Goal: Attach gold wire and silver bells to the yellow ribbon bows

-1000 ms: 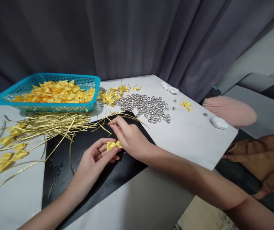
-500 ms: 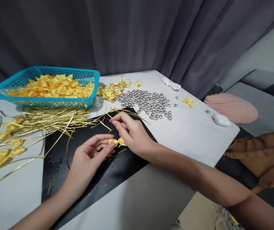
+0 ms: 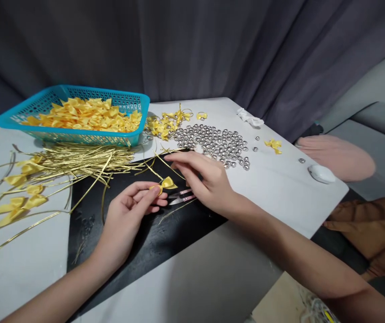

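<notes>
My left hand [image 3: 133, 202] pinches a small yellow satin bow [image 3: 168, 183] between thumb and fingers, above a black mat [image 3: 121, 251]. To its right, my right hand [image 3: 205, 177] hovers over the mat with thumb and index finger slightly apart, close to some loose gold twist ties [image 3: 160, 157]. I make out nothing in its grasp, though the palm side is partly hidden. Small thread snips [image 3: 180, 197] with pinkish handles lie on the mat, partly under the right hand.
A blue basket [image 3: 78, 131] full of yellow bows stands at the back left, with a gold twist-tie pile [image 3: 81, 159] before it. Tied bows [image 3: 10, 208] lie left. Silver heart-shaped beads [image 3: 219, 141] spread behind my right hand. A white mouse-like object [image 3: 322, 174] sits near the right edge.
The view has shifted a little, moving the table's contents rightward. My right hand has drawn away from the bow, exposing more of it and the snips. Its thumb and index finger have parted slightly.
</notes>
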